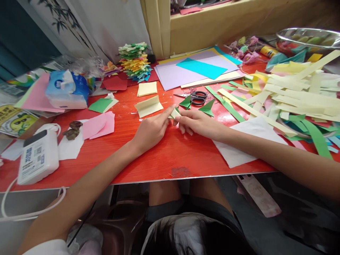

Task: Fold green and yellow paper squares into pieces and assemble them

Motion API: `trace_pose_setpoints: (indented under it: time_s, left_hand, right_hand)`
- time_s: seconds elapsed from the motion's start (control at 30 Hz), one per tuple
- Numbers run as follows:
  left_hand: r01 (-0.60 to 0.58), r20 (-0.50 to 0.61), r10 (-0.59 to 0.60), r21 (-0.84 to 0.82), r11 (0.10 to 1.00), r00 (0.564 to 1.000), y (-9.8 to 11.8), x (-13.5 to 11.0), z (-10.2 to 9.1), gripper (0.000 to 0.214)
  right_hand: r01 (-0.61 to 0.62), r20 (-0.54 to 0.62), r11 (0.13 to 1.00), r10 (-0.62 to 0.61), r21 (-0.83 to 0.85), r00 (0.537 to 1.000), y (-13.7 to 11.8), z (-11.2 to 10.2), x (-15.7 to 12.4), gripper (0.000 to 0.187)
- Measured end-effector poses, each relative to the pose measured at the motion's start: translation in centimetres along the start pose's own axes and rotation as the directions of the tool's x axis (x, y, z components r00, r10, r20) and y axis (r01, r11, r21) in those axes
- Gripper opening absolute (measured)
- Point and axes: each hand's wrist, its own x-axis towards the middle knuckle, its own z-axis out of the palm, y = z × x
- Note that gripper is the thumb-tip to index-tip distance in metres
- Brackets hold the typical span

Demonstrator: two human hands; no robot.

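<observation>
A small folded piece of pale yellow-green paper (174,113) is pinched between both hands just above the red tabletop. My left hand (153,128) closes on its left side, the index finger stretched along it. My right hand (198,123) grips the right side with thumb and fingers. Beyond the hands lie black-handled scissors (198,97) and folded green paper pieces (207,108). To the left, a creased pale yellow sheet (148,107) rests partly opened, with a small pile of yellow squares (147,89) behind it.
Paper strips (294,94) heap up at right, near a white sheet (248,141). Large coloured sheets (170,76) lie at the back beside a tiered folded-paper stack (135,63). At left are a tissue pack (67,90), pink papers (102,124) and a white corded device (39,156).
</observation>
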Motion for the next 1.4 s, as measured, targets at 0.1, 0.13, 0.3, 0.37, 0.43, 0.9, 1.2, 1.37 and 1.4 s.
trace_pose_setpoints:
  time_s: [0.1, 0.13, 0.3, 0.37, 0.43, 0.9, 1.2, 1.37, 1.4]
  left_hand:
    - [0.061, -0.037, -0.062, -0.016, 0.998, 0.997, 0.4, 0.1, -0.2, 0.034]
    - [0.088, -0.046, -0.09, -0.041, 0.995, 0.995, 0.5, 0.1, -0.3, 0.029]
    - [0.225, -0.012, -0.239, -0.298, 0.928, 0.971, 0.8, 0.4, -0.9, 0.025]
    - [0.274, 0.014, -0.294, -0.409, 0.871, 0.956, 0.7, 0.5, -1.0, 0.027]
    - [0.308, 0.03, -0.335, -0.48, 0.821, 0.942, 0.7, 0.6, -1.0, 0.029]
    - [0.303, 0.058, -0.324, -0.535, 0.788, 0.944, 0.9, 0.6, -1.0, 0.023]
    - [0.295, 0.06, -0.34, -0.653, 0.698, 0.938, 0.5, 0.8, -0.7, 0.018]
    - [0.297, 0.058, -0.361, -0.695, 0.655, 0.931, 0.4, 0.8, -0.7, 0.018]
    - [0.3, 0.06, -0.365, -0.699, 0.649, 0.929, 0.4, 0.8, -0.7, 0.018]
  right_hand:
    - [-0.027, -0.022, 0.999, 0.028, 0.039, 0.999, 0.0, 0.0, 0.0, 0.026]
    - [-0.029, -0.034, 0.998, 0.03, 0.048, 0.999, 0.0, 0.0, 0.0, 0.025]
    - [-0.023, -0.075, 0.994, 0.031, 0.102, 0.997, 0.2, -0.2, 0.0, 0.025]
    - [-0.027, -0.093, 0.992, 0.039, 0.125, 0.995, 0.3, -0.2, 0.1, 0.024]
    - [-0.026, -0.095, 0.991, 0.039, 0.132, 0.995, 0.3, -0.3, 0.1, 0.024]
    - [0.038, -0.087, 0.999, -0.037, 0.009, 0.996, 0.1, -0.2, -0.1, 0.026]
    - [0.05, -0.105, 0.998, -0.045, 0.046, 0.993, 0.3, -0.2, 0.1, 0.026]
    - [0.079, -0.136, 0.996, -0.072, 0.047, 0.988, 0.5, -0.2, 0.0, 0.028]
    - [0.078, -0.139, 0.996, -0.072, 0.038, 0.988, 0.4, -0.2, 0.0, 0.028]
